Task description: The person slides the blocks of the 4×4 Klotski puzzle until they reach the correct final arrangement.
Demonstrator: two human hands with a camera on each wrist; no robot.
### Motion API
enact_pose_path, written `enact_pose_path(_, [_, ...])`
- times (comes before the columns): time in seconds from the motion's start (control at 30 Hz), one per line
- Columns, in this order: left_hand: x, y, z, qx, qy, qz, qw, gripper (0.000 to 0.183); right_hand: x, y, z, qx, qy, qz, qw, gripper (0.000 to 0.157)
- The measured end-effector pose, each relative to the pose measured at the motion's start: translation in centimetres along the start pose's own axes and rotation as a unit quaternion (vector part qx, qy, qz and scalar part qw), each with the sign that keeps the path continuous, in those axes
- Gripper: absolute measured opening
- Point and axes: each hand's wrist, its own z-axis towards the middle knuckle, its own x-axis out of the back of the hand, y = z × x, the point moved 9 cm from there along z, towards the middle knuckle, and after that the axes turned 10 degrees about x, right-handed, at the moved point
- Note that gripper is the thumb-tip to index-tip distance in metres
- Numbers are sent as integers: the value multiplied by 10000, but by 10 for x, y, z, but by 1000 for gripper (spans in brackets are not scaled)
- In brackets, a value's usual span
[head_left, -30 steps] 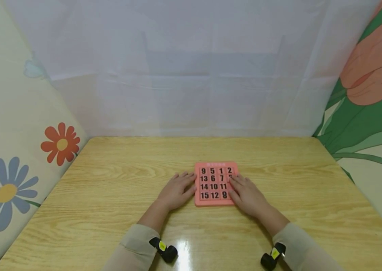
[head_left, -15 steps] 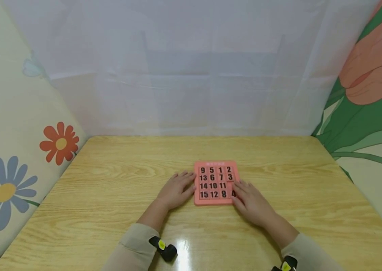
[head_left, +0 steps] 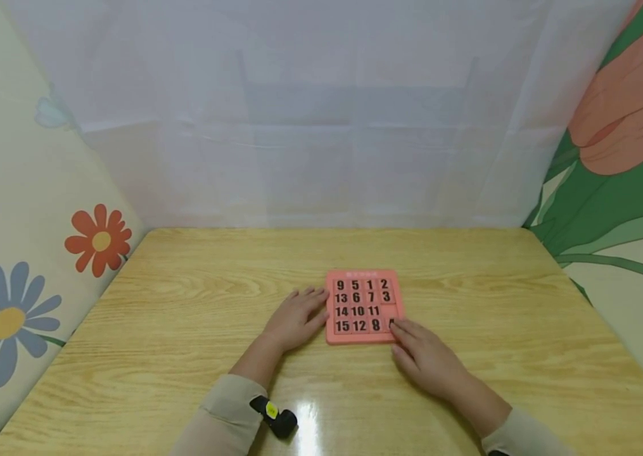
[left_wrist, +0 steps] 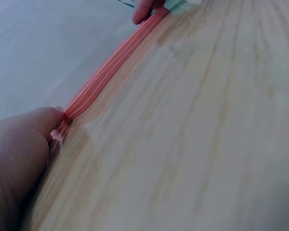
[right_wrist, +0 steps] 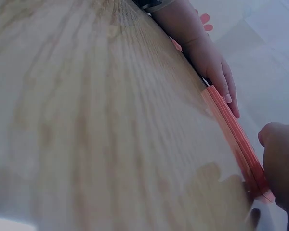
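Lying flat right of centre on the pale wood-grain tabletop (head_left: 184, 354) is a rectangular pink number-tile puzzle (head_left: 363, 305) with black digits. The left hand (head_left: 296, 321) touches the puzzle's left edge, its fingers loosely extended and slightly spread. At the near right corner, the right hand (head_left: 428, 356), fingers nearly straight and close together, rests fingertips on the partly covered 4 tile (head_left: 391, 323). A bare pink slot (head_left: 389, 311) sits just beyond it, right of 11.

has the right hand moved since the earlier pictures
Yes: against the flat pink number puzzle, the bare right hand has moved downward and slightly rightward in the head view, to the partly covered bottom-right tile.
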Motion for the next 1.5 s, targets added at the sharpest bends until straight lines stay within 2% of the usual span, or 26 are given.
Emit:
enact_pose_path(0.6, [-1, 0, 1, 17, -27, 22, 10000, 54, 3, -2, 8, 244, 294, -310, 9988, 45])
enact_pose_path(0.97, [-2, -2, 2, -20, 7, 77, 10000, 54, 0, 2, 17, 116, 179, -289, 9994, 47])
enact_pose_path(1.3, [-2, -1, 2, -27, -20, 39, 10000, 54, 2, 4, 22, 225, 369, -397, 9983, 46])
enact_pose_path(1.5, [-1, 0, 1, -46, 5, 24, 10000, 53, 0, 3, 22, 116, 295, -272, 9991, 48])
